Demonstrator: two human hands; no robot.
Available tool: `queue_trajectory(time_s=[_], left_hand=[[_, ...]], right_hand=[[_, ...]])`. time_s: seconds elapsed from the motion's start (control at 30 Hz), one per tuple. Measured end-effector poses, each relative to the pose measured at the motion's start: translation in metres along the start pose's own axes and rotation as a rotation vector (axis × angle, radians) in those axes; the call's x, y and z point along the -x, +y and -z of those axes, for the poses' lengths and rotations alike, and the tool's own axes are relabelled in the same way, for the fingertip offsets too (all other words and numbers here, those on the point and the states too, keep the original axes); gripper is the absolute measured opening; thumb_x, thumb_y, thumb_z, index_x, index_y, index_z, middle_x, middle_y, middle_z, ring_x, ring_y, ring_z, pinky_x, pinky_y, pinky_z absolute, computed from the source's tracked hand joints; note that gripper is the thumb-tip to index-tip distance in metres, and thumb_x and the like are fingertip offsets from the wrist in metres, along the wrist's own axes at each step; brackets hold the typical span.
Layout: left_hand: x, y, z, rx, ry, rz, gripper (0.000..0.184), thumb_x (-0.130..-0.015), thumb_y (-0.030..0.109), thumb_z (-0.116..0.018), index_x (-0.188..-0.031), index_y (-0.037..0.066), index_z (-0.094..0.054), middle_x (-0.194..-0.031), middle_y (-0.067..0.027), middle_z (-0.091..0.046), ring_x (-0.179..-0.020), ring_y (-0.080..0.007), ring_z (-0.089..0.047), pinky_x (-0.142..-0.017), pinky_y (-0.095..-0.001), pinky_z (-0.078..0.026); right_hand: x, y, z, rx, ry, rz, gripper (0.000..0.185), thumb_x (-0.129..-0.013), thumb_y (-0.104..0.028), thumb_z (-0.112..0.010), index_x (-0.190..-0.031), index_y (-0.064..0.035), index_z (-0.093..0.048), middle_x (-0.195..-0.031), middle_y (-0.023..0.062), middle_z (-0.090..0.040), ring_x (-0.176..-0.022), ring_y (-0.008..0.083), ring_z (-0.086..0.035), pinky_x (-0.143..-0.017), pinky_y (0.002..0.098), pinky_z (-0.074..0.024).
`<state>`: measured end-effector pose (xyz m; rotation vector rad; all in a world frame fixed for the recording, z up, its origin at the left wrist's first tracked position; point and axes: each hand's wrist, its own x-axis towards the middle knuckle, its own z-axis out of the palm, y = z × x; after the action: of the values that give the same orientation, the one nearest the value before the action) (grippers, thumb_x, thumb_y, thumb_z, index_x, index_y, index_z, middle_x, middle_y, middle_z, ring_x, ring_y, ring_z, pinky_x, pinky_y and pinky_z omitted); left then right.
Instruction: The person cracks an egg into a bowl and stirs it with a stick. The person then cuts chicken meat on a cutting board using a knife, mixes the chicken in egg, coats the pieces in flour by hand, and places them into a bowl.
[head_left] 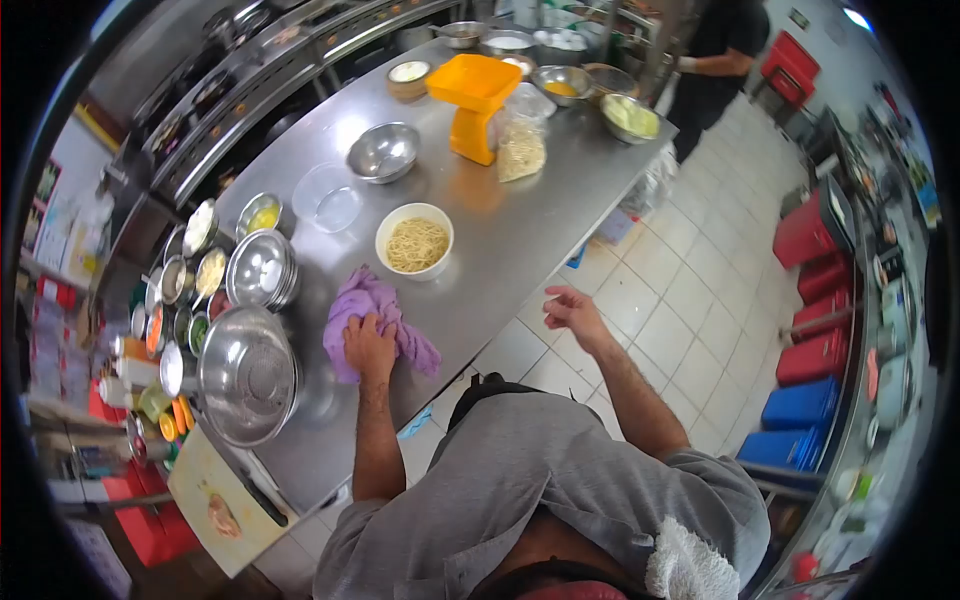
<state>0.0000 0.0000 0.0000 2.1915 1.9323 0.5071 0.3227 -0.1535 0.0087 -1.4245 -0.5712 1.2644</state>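
Note:
My left hand (370, 348) presses on a crumpled purple cloth (357, 301) on the steel table (330, 410), its fingers bent into the fabric. Just beyond the cloth stands a white bowl (383, 240) of noodles (418, 246). Past the table's edge, my right hand (573, 312) hangs in the air above the tiled floor. It holds nothing, and its fingers are loosely bent and apart.
Steel bowls (262, 270) and a large perforated bowl (248, 375) crowd the left side. A cutting board (225, 500) holds a knife (264, 506). Farther back are an orange scale (473, 90) and a noodle bag (522, 150). Another person (715, 65) stands at the far right.

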Motion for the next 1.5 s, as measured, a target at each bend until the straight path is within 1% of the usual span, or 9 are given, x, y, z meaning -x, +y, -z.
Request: queue_trajectory(time_s=[0.23, 0.3, 0.47, 0.67, 0.87, 1.1, 1.23, 1.4, 1.5], left_hand=[[-0.036, 0.009, -0.008, 0.019, 0.141, 0.031, 0.015, -0.067, 0.018, -0.069, -0.077, 0.01, -0.06, -0.076, -0.007, -0.056, -0.077, -0.0291, -0.052, -0.068, -0.0411, -0.043], [-0.049, 0.006, 0.001, 0.493, 0.114, 0.122, 0.01, -0.072, 0.016, -0.065, -0.078, 0.01, -0.06, -0.075, -0.0082, -0.056, -0.077, -0.0289, -0.054, -0.065, -0.0398, -0.043], [-0.118, 0.012, 0.069, -0.002, 0.54, 0.049, 0.013, -0.079, 0.011, -0.056, -0.088, 0.003, -0.06, -0.09, -0.017, -0.059, -0.083, -0.0347, -0.055, -0.069, -0.0428, -0.043], [-0.213, -0.094, 0.023, -0.521, 0.024, 0.212, 0.032, -0.085, 0.022, -0.048, -0.112, 0.005, -0.052, -0.113, -0.0207, -0.055, -0.099, -0.0374, -0.056, -0.085, -0.0492, -0.042], [-0.213, -0.029, 0.061, -0.465, 0.01, 0.379, 0.035, -0.084, 0.026, -0.046, -0.114, 0.008, -0.054, -0.1, -0.0156, -0.063, -0.098, -0.034, -0.058, -0.087, -0.0616, -0.034], [-0.206, -0.05, 0.075, -0.444, 0.276, 0.278, 0.029, -0.077, 0.018, -0.06, -0.102, 0.004, -0.062, -0.081, -0.0169, -0.065, -0.075, -0.0334, -0.063, -0.072, -0.0411, -0.049], [-0.198, -0.057, 0.1, 0.547, 0.643, 0.289, 0.02, -0.081, 0.006, -0.062, -0.097, -0.005, -0.059, -0.091, -0.0086, -0.064, -0.077, -0.0138, -0.057, -0.067, -0.029, -0.044], [-0.175, -0.04, 0.132, 1.519, 1.084, 0.367, 0.025, -0.083, 0.01, -0.063, -0.103, -0.002, -0.056, -0.099, -0.0101, -0.061, -0.086, -0.0202, -0.059, -0.078, -0.0335, -0.047], [-0.184, -0.18, 0.058, 1.655, 0.797, 0.548, 0.029, -0.083, 0.012, -0.062, -0.107, -0.002, -0.053, -0.098, -0.0109, -0.06, -0.088, -0.0227, -0.06, -0.078, -0.0382, -0.049]], right_hand=[[-0.123, -0.061, -0.014, 0.08, -0.133, 0.053, 0.03, -0.083, -0.01, -0.06, -0.11, -0.0001, -0.053, -0.074, 0.0035, -0.055, -0.064, 0.011, -0.055, -0.06, 0.0249, -0.0475], [-0.152, -0.065, -0.023, 0.124, -0.198, 0.051, 0.03, -0.083, -0.011, -0.06, -0.11, 0.0001, -0.053, -0.074, 0.0036, -0.055, -0.064, 0.011, -0.055, -0.06, 0.0249, -0.0474], [-0.18, -0.069, -0.045, 0.244, -0.467, -0.004, 0.036, -0.085, -0.019, -0.059, -0.114, 0.0008, -0.049, -0.076, 0.0061, -0.056, -0.063, 0.0122, -0.056, -0.056, 0.0261, -0.0481], [-0.183, -0.084, -0.073, 0.096, -0.599, -0.278, 0.067, -0.085, -0.035, -0.058, -0.133, -0.0037, -0.024, -0.109, 0.0155, -0.046, -0.071, 0.02, -0.059, -0.059, 0.0326, -0.0537], [-0.207, -0.084, -0.102, 0.049, -0.565, -0.25, 0.061, -0.081, -0.019, -0.064, -0.126, -0.0033, -0.025, -0.106, 0.0176, -0.044, -0.072, 0.0213, -0.06, -0.054, 0.0316, -0.0541], [-0.234, -0.084, -0.122, 0.158, -0.531, -0.093, 0.034, -0.075, -0.001, -0.057, -0.103, -0.0006, -0.037, -0.085, 0.0145, -0.054, -0.056, 0.0197, -0.061, -0.047, 0.0309, -0.0533], [-0.249, -0.096, -0.122, 0.325, -0.456, 0.059, 0.031, -0.072, 0.0, -0.057, -0.097, -0.0008, -0.039, -0.068, 0.0109, -0.056, -0.046, 0.018, -0.058, -0.042, 0.0301, -0.0499], [-0.257, -0.104, -0.105, 0.332, -0.424, 0.068, 0.03, -0.073, 0.0, -0.056, -0.097, -0.0006, -0.039, -0.067, 0.011, -0.056, -0.047, 0.0177, -0.058, -0.04, 0.0301, -0.0469], [-0.255, -0.104, -0.096, 0.296, -0.406, 0.045, 0.031, -0.073, 0.0, -0.057, -0.098, -0.0003, -0.038, -0.067, 0.0114, -0.056, -0.046, 0.0177, -0.057, -0.039, 0.0302, -0.0459]])
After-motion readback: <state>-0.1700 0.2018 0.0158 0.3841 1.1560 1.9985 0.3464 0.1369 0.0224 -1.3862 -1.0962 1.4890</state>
